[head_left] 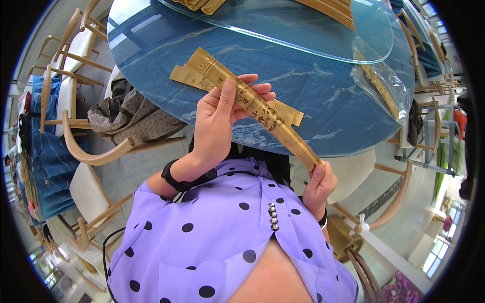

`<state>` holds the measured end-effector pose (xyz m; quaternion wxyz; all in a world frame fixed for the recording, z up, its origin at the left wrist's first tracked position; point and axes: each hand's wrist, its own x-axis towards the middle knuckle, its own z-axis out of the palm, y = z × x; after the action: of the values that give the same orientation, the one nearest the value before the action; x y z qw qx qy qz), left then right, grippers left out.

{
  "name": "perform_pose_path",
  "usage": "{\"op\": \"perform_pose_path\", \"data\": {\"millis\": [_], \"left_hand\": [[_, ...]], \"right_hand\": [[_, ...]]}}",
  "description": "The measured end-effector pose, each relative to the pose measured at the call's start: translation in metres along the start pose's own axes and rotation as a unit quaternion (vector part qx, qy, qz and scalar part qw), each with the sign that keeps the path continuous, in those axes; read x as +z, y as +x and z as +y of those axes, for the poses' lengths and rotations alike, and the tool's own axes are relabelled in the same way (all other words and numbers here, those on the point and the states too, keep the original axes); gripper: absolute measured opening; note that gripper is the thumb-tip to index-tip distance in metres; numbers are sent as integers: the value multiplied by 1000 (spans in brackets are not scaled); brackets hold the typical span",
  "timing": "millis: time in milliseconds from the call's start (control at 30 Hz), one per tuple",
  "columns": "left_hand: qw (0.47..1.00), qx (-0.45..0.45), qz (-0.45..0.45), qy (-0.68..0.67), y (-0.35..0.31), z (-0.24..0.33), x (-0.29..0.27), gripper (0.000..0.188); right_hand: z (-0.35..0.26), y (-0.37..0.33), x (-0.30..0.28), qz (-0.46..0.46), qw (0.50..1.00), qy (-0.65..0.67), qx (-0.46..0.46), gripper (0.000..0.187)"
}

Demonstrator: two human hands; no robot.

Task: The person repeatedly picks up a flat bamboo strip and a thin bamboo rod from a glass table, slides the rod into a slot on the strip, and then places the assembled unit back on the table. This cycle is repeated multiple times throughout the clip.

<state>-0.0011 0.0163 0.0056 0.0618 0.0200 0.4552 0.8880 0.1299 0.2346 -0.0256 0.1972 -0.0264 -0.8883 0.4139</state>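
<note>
A long, narrow gold packet with dark printed decoration slants across the view, its crimped end up and to the left. My left hand is closed around its upper part, thumb on top and fingers behind. At the lower right end, my right hand pinches the packet between thumb and fingers. Behind it, a second flat gold packet lies crosswise near the table edge, partly covered by my left hand and the held packet. What is inside the packets cannot be seen.
The round table has a blue marbled top and a raised glass turntable. Stacked gold packets rest on the turntable. A clear plastic bag with gold packets lies at the right. Left stands a wooden chair with a brown patterned bag.
</note>
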Motion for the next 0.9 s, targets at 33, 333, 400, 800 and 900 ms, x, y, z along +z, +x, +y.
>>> {"op": "perform_pose_path", "data": {"millis": [33, 333, 400, 800, 900], "left_hand": [[1000, 15, -1, -8, 1, 2, -1, 44], [996, 11, 29, 88, 29, 14, -21, 39], [994, 10, 17, 106, 33, 17, -27, 39], [994, 3, 37, 107, 30, 15, -26, 38], [992, 16, 36, 116, 27, 15, -22, 39]], "right_hand": [[0, 0, 0, 6, 1000, -2, 5, 33], [-1, 14, -8, -140, 977, -44, -156, 31], [0, 17, -10, -135, 966, -88, -204, 38], [-3, 14, -7, -103, 952, -108, -267, 36], [-3, 12, -5, -104, 952, -107, -268, 36]]}}
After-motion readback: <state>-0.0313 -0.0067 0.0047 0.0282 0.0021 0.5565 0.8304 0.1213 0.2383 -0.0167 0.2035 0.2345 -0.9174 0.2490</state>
